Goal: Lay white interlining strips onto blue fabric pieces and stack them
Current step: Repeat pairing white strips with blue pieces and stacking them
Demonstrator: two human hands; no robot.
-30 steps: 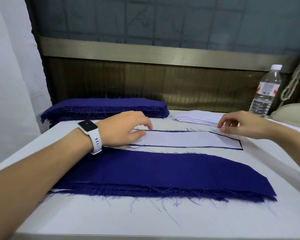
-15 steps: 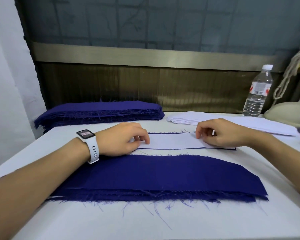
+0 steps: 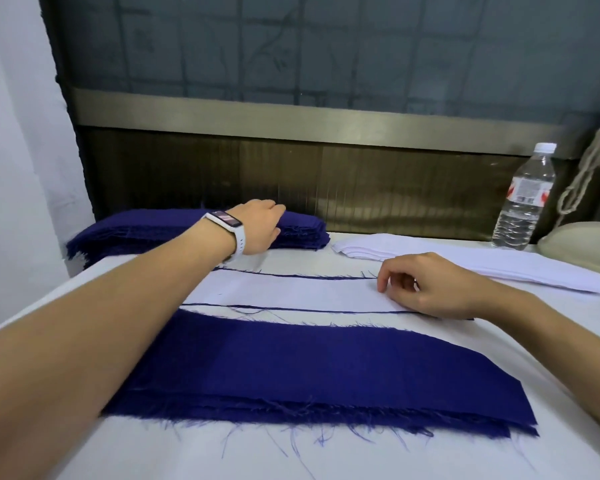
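Note:
A white interlining strip (image 3: 291,294) lies flat on a blue fabric piece in the middle of the table, with only thin blue edges showing around it. My right hand (image 3: 426,289) rests on the strip's right end, fingers loosely curled and fingertips down. My left hand (image 3: 257,226), with a white watch on the wrist, lies on the thick stack of blue fabric pieces (image 3: 136,230) at the back left. Its fingers are hidden behind the back of the hand. A low stack of blue pieces (image 3: 309,368) with frayed edges lies across the front.
A pile of white interlining strips (image 3: 465,259) sits at the back right. Behind it stand a clear water bottle (image 3: 523,199) and a beige rounded object (image 3: 586,237), with a cord (image 3: 593,168) hanging above. The white table (image 3: 84,445) ends at a dark wall panel.
My left hand has left the strip's left end and reached back to the blue stack at the back left. My right hand has slid left along the strip.

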